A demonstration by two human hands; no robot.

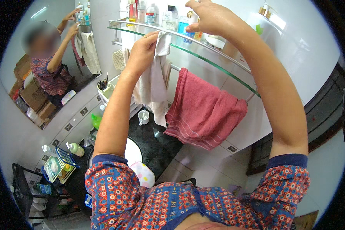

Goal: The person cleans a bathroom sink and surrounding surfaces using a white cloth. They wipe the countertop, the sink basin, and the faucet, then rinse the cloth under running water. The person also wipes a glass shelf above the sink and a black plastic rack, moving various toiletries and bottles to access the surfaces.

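Observation:
My left hand (145, 51) pinches the upper end of a thin white cloth (158, 84), which hangs down in front of the glass shelf (214, 63). Higher up, my right hand (212, 17) reaches over the shelf's rail, thumb and fingers apart and nothing visible between them. Closest to its thumb is a blue bottle (183, 24) standing on the shelf. Beside that stand a clear bottle with a black cap (170, 19) and a white bottle with a red and blue label (150, 14). A round container (215, 42) sits partly hidden below my right wrist.
A red towel (207, 111) hangs from the bar under the shelf. Below, a white cup (143, 117) stands on the black counter (163, 134) near a white basin (133, 151). At left are a mirror (86, 57), pump bottles (76, 148) and a small basket (61, 168).

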